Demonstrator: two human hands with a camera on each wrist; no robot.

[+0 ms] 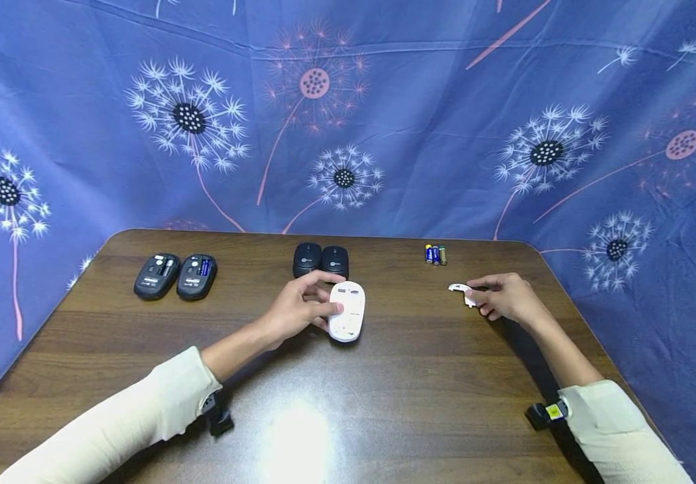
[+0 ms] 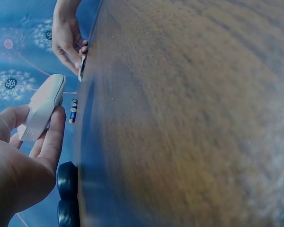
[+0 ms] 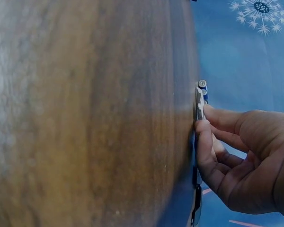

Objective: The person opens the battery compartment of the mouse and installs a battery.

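Observation:
My left hand grips a white computer mouse by its left edge, with the underside facing up toward the head camera. In the left wrist view the same mouse is seen from its side, between thumb and fingers, raised off the table. Over on the right, my right hand pinches a small white curved cover between thumb and fingers. The right wrist view shows that cover edge-on, close to the tabletop. Three batteries lie a little beyond the right hand.
Two black mice lie underside up at the left of the brown table; a blue battery shows in one. Behind the left hand, two more black mice rest side by side. A blue dandelion-print cloth hangs behind the table.

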